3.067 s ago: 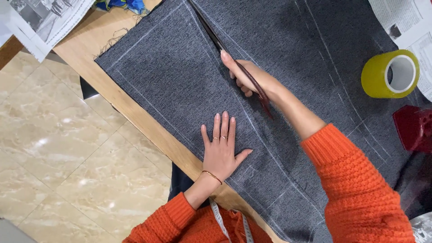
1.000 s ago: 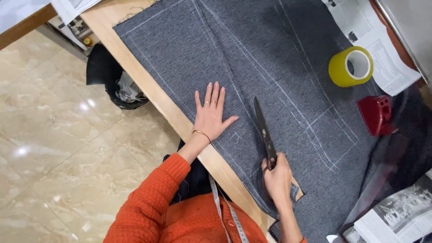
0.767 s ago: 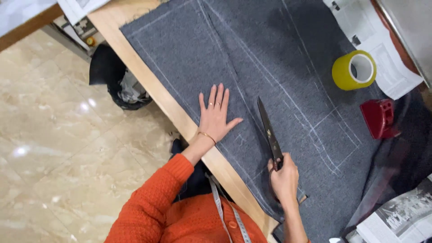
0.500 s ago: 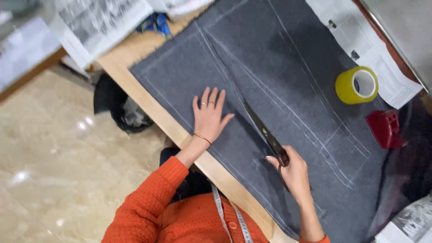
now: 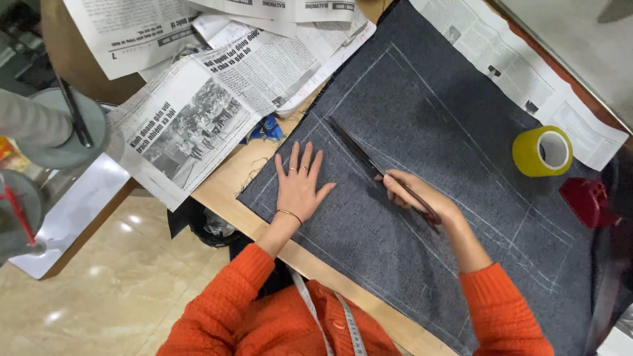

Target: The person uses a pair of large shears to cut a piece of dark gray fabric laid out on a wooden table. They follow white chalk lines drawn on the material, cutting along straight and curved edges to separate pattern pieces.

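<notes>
- Two hands work on one sheet of dark grey fabric (image 5: 461,151), which lies flat on the wooden counter (image 5: 231,181) and covers most of its right part.
- Left hand (image 5: 300,188) — palm down, fingers spread wide, pressed flat on the fabric near its left edge; it grasps nothing. A thin bracelet sits at the wrist, and rings show on two fingers.
- Right hand (image 5: 419,198) — closed around the handles of the scissors (image 5: 379,168), just right of the left hand.
- Scissor blades are long and dark; they point up and to the left, lie low on the cloth and run along a chalk line. Whether the blades are parted cannot be told.
- White chalk lines (image 5: 422,86) cross the fabric in long straight runs, several of them parallel.
- Both sleeves are orange knit; a measuring tape (image 5: 349,326) hangs at the chest.
- Newspaper sheets (image 5: 198,112) overlap at the upper left of the counter, touching the fabric's far corner; another sheet lies beyond its upper right edge.
- Yellow tape roll (image 5: 542,151) stands on the fabric's right part, well apart from both hands.
- Red object (image 5: 589,201) sits just below the roll; its kind cannot be told.
</notes>
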